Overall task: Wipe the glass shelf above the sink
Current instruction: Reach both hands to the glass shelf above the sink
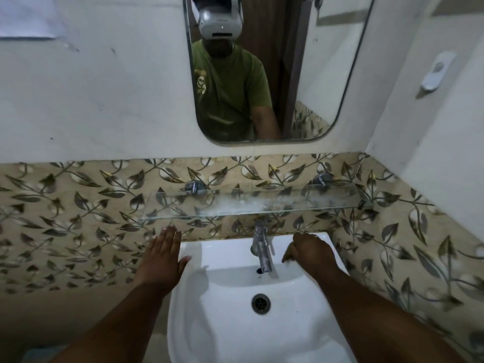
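No writing is readable. Left hand [163, 254] flat, empty; right hand [310, 251] curled, contents unclear, below dusty glass shelf [251, 204].

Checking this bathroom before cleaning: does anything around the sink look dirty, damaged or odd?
The glass shelf carries a cloudy white film across its middle and right part, while its left end looks clearer. The sink and tap look intact.

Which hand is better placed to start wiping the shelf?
Probably left. The left hand is open and flat, fingertips just under the glass shelf. The right hand is curled on the sink rim beside the tap. No cloth visible.
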The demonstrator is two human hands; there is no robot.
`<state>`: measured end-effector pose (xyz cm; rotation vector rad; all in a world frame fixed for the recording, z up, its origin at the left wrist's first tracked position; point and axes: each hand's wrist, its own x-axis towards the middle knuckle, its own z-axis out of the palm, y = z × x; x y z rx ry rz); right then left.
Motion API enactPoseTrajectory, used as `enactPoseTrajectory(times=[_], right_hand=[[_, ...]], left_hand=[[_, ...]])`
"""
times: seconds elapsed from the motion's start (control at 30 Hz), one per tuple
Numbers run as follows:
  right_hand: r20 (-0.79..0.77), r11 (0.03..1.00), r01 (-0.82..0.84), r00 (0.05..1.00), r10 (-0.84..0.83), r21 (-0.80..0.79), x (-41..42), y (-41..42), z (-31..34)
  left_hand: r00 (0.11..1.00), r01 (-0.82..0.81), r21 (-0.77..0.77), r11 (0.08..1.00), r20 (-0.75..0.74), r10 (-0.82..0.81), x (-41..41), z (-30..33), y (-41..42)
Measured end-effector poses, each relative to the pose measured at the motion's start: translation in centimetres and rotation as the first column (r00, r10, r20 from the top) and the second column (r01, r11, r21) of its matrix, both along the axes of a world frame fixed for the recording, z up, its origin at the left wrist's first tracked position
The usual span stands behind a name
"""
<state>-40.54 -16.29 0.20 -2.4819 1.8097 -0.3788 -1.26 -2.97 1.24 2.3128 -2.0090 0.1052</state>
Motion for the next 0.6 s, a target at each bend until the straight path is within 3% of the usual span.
enactPoseTrajectory(times=[0.17, 0.27, 0.37, 0.43, 0.5, 0.6], right_hand=[[-0.027, 0.960, -0.281, 0.959, 0.280, -0.017, 3.5, 3.4, 3.6], [-0.136, 0.853, -0.498, 0.866, 0.481, -0.157, 6.3, 5.1, 5.5], [-0.180, 0.728, -0.602, 0.796, 0.578, -0.329, 9.4, 7.4, 8.4], [-0.068, 0.726, -0.572, 0.801, 0.595, -0.381, 11.3, 8.5, 10.8], [0.132, 0.787, -0.485, 0.814, 0.566, -0.380, 12.9, 9.0, 13.6], [0.385, 0.848, -0.403, 0.763, 0.519, -0.345, 14.9, 8.6, 17.9]], left_hand=[[0.982, 0.167, 0.113, 0.979, 0.066, -0.175, -1.2, 1.8, 1.6], [0.965, 0.214, 0.104, 0.971, 0.132, -0.227, -1.4, 3.0, 1.9], [0.941, 0.280, 0.010, 0.960, 0.196, -0.277, -1.6, 5.3, 2.4], [0.912, 0.365, -0.070, 0.928, 0.229, -0.341, -1.8, 6.7, 2.5], [0.900, 0.397, -0.165, 0.903, 0.263, -0.348, -1.6, 8.5, 2.6], [0.938, 0.292, -0.196, 0.936, 0.248, -0.241, -0.7, 10.9, 1.9]])
